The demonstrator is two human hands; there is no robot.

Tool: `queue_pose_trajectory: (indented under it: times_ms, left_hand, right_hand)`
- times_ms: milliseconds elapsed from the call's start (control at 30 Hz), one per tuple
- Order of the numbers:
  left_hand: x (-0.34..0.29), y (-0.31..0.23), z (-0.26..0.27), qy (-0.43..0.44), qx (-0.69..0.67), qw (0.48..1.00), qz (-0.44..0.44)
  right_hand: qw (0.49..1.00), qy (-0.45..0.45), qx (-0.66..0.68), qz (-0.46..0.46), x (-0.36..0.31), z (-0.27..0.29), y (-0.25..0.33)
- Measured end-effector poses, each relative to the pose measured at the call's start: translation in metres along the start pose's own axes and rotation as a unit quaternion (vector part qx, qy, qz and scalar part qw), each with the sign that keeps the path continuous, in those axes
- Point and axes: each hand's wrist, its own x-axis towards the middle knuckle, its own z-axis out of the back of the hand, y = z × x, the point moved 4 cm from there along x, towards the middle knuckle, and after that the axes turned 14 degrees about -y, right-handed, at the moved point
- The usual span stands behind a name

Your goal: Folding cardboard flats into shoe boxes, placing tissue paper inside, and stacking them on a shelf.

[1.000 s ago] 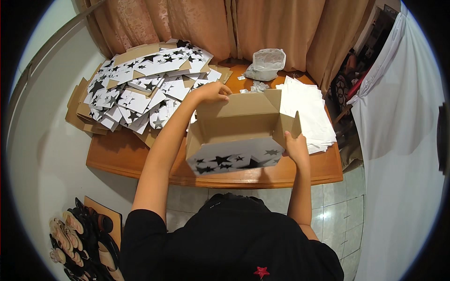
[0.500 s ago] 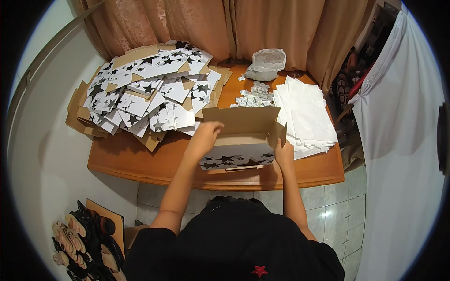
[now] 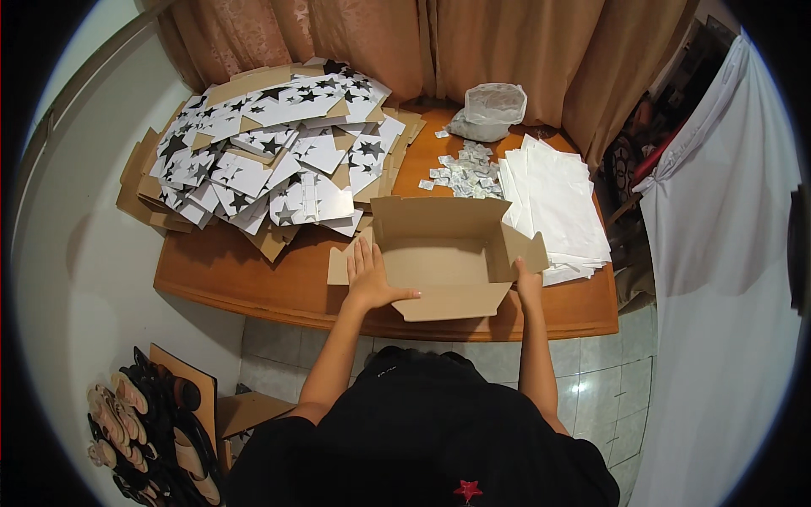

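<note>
A cardboard box (image 3: 439,258) stands at the table's front edge with its top open and its plain brown inside facing up. Its front flap (image 3: 452,302) is folded outward toward me, and the side flaps stick out left and right. My left hand (image 3: 368,279) lies on the box's left side with fingers spread, thumb stretched over the front edge. At the right flap (image 3: 525,247), my right hand (image 3: 529,283) pinches the lower edge, thumb in front; its other fingers are partly hidden.
On the wooden table (image 3: 245,275), a heap of flattened star-printed boxes (image 3: 270,156) fills the left. Small packets (image 3: 469,173) lie behind the box, near a translucent plastic bag (image 3: 490,114). White paper sheets (image 3: 562,207) are stacked at right. Shoes (image 3: 144,422) stand lower left.
The box has tilted so its inside now faces up, and its front and side flaps have swung outward. My left hand has flattened onto its left side; my right has shifted slightly right.
</note>
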Motion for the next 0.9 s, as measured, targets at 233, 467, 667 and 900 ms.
queue_pose_trajectory:
  times_ms: [233, 467, 667, 900]
  left_hand:
    - [-0.016, -0.007, -0.002, -0.035, 0.015, 0.999, 0.0]
    - [-0.006, -0.011, 0.012, -0.03, 0.022, 0.999, 0.01]
    - [0.012, 0.006, 0.017, -0.043, 0.012, 0.999, -0.007]
    - [0.037, 0.015, 0.025, -0.09, -0.01, 0.996, 0.022]
  right_hand:
    - [0.871, -0.436, -0.032, 0.225, -0.058, 0.013, 0.099]
    - [0.907, 0.124, 0.022, 0.403, -0.062, -0.07, 0.128]
    - [0.942, -0.11, -0.075, 0.307, 0.0, -0.082, 0.09]
    - [0.968, 0.016, -0.059, 0.245, 0.018, -0.083, 0.069]
